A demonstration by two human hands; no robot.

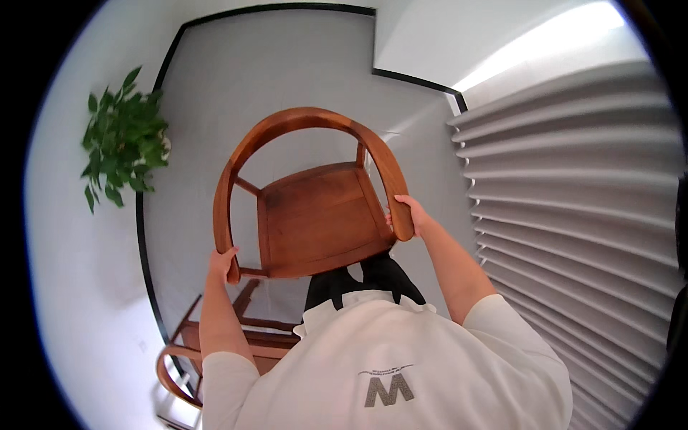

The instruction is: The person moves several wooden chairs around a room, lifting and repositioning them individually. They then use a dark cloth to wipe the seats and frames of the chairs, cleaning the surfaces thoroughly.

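Note:
A wooden armchair [322,217] with a curved, horseshoe-shaped top rail [307,117] is in front of my body, its seat facing up. My left hand [221,263] grips the end of the left armrest, with the thumb over the inner edge. On the other side, my right hand [411,212] is wrapped around the right armrest near its rounded tip. The seat's near edge is close to my dark trousers [371,277]. The chair's legs are hidden beneath the seat, so I cannot tell whether they touch the floor.
A leafy green plant [126,140] stands by the wall at the left. Pleated grey curtains [570,172] hang along the right. Behind my left arm is other wooden furniture [183,352] with a curved rail. The grey floor [279,59] ends at a dark baseboard [141,231].

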